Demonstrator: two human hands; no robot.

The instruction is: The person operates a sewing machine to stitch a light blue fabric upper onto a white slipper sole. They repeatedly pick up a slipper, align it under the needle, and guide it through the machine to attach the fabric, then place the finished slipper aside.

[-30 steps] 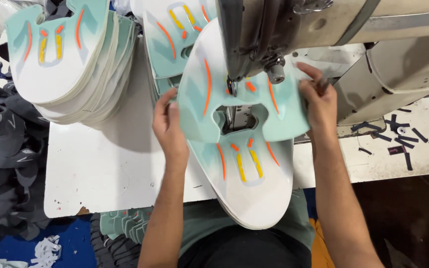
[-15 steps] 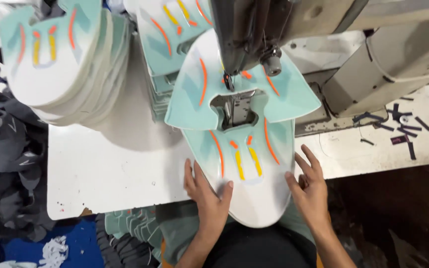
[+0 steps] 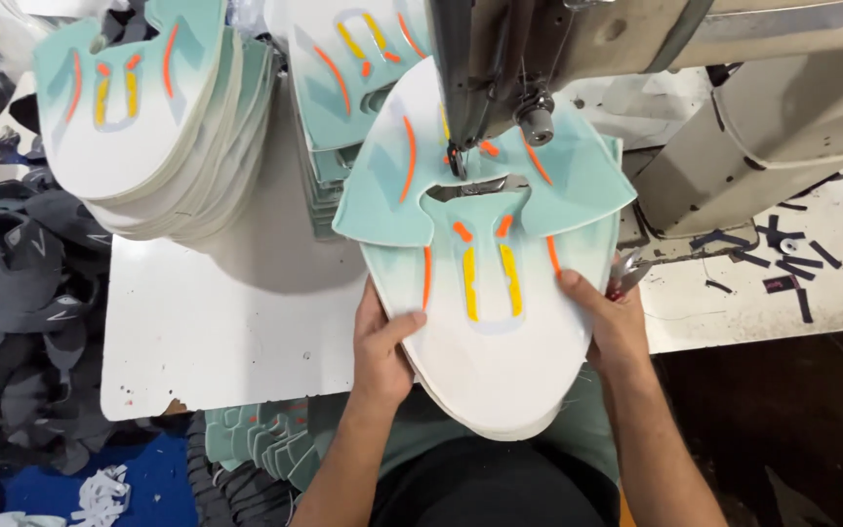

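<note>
Shoe upper panel (image 3: 500, 332), mint-white, under sewing machine (image 3: 539, 59); likely light, floppy, best held by its side edges; left hand (image 3: 382, 346) and right hand (image 3: 612, 322) pinching those edges; white tabletop (image 3: 236, 322).

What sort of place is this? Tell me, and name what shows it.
Most likely a shoe factory sewing station. An industrial sewing machine stands over a mint shoe upper that both hands hold, and stacks of identical uppers fill the white table.

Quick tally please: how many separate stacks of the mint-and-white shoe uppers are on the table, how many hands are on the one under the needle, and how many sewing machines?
Stacks of uppers at the back: 2
Upper under the needle: 1
Left hand, right hand: 2
Sewing machine: 1
Total: 6
</note>
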